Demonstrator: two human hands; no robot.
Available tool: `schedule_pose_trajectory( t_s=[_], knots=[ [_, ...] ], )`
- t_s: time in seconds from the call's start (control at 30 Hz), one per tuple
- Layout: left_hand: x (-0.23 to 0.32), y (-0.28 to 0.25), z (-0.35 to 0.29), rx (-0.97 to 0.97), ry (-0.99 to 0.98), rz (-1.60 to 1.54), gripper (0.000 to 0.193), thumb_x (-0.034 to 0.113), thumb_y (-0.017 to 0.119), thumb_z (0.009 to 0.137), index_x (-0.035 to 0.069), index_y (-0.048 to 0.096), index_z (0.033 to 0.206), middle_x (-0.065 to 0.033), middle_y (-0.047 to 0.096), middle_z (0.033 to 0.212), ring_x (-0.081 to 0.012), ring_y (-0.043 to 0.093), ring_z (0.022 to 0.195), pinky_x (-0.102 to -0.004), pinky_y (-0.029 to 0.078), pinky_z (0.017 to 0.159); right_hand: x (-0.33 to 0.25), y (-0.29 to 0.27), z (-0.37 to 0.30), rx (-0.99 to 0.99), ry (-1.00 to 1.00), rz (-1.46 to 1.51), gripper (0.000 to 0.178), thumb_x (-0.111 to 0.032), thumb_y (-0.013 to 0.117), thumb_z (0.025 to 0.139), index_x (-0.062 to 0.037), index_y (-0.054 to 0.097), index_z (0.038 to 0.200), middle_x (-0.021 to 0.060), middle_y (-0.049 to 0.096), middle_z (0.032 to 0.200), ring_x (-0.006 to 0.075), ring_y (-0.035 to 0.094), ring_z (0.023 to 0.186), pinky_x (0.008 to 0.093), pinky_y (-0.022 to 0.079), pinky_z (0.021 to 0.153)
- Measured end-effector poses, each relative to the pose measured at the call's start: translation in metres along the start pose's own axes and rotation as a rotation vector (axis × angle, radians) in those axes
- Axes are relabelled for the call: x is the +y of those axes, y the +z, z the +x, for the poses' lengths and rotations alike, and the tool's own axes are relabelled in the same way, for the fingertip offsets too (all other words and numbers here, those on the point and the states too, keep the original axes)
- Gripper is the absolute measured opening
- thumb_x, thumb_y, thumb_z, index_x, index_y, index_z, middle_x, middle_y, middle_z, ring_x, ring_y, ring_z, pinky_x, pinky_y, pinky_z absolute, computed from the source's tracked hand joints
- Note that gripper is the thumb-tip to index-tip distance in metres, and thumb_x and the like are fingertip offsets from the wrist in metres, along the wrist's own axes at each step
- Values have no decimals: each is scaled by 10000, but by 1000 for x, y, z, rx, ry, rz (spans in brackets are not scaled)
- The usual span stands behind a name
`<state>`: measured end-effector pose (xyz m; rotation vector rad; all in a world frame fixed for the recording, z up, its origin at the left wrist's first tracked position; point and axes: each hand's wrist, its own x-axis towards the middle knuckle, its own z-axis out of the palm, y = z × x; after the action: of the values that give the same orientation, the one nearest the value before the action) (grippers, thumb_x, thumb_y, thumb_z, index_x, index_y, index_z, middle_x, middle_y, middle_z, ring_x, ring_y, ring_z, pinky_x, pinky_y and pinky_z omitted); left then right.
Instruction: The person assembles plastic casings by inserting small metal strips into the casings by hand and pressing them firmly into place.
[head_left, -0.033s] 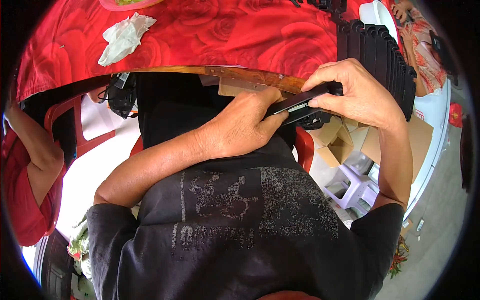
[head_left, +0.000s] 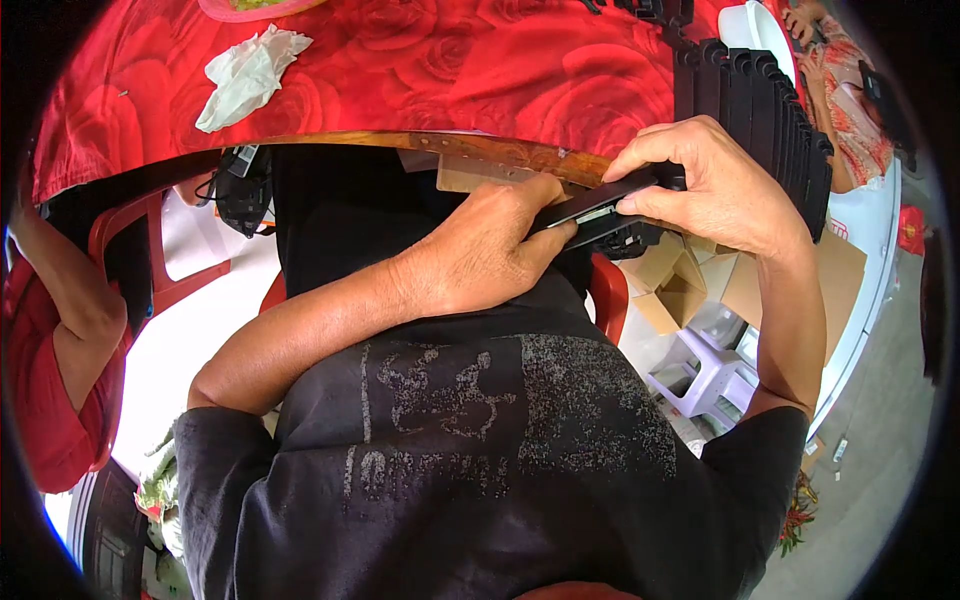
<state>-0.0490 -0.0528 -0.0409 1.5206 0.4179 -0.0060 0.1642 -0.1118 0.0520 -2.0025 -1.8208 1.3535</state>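
We pinched a long, flat, black plastic part [head_left: 606, 197] at both ends.
Our left hand [head_left: 500, 240] and right hand [head_left: 705, 190] held it between thumbs and fingers, likely to keep it steady, near the curved surface with red rose cloth [head_left: 450, 70].

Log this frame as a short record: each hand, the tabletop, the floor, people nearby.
Left hand: grips one end of a black part
Right hand: pinches its other end
Tabletop: red rose-patterned cloth, crumpled white tissue, row of black pieces at right
Floor: open cardboard box, pale purple stool
Nearby: someone's red sleeve, left
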Motion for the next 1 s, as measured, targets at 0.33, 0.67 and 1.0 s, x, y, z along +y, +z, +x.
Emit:
schedule_pose_trajectory(
  t_s=[0.33,0.67,1.0],
  knots=[
    [-10,4,-1,25,84,36,200,128,567,958,-32,571,1076,-88,563,695,-149,548,637,-331,456,593,1,0,2,9,-13,-12,224,-36,714,739,42,708,949,165,695,812,243,677,751,325,524,753],
    [-7,4,-3,10,60,1,181,122,552,969,-23,569,1075,-75,564,679,-148,552,614,-323,461,581,0,2,2,35,-87,-85,189,-46,723,747,47,701,909,171,683,784,256,674,729,339,527,738],
    [-3,3,-4,26,29,-17,192,129,579,943,-43,559,1026,-176,595,723,-295,598,708,-399,474,628,-2,3,8,2,49,-78,235,-117,769,736,37,721,907,164,689,783,242,674,723,342,521,717]
  ],
)
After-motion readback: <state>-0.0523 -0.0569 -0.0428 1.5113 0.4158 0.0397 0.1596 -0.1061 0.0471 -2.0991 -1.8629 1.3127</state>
